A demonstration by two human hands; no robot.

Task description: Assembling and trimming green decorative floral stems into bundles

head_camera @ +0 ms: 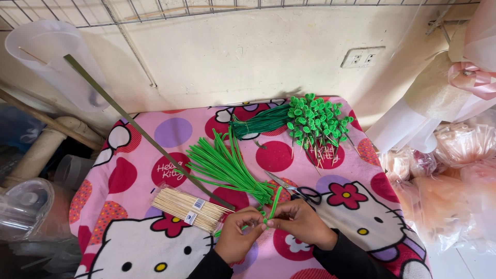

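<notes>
Head view. Low in the frame, just left of centre, the left hand (238, 233) and the right hand (298, 223) are meeting over the patterned pink cloth (134, 175); both are pinching 1 green pipe cleaner (274, 202) between thumb and fingertips, the other fingers curled in. The stem is rising from the pinch toward the middle of the frame, its lower end hidden between the fingers. Judged from its look, it is very light, fuzzy and easy to grip, and soft enough to bend and keep a kink, so the hold belongs close to the spot being shaped, not at the free tip.

Just above the hands a loose fan of green pipe cleaners (223, 169) is lying, with scissors (292, 189) beside its lower end. At lower left a clear pack of wooden skewers (187, 207) is resting, touching a long thin green rod (139, 129) that is slanting toward the upper left. Toward the upper centre a tied bundle of stems (258, 123) is adjoining a cluster of finished green loops on sticks (316, 122).
</notes>
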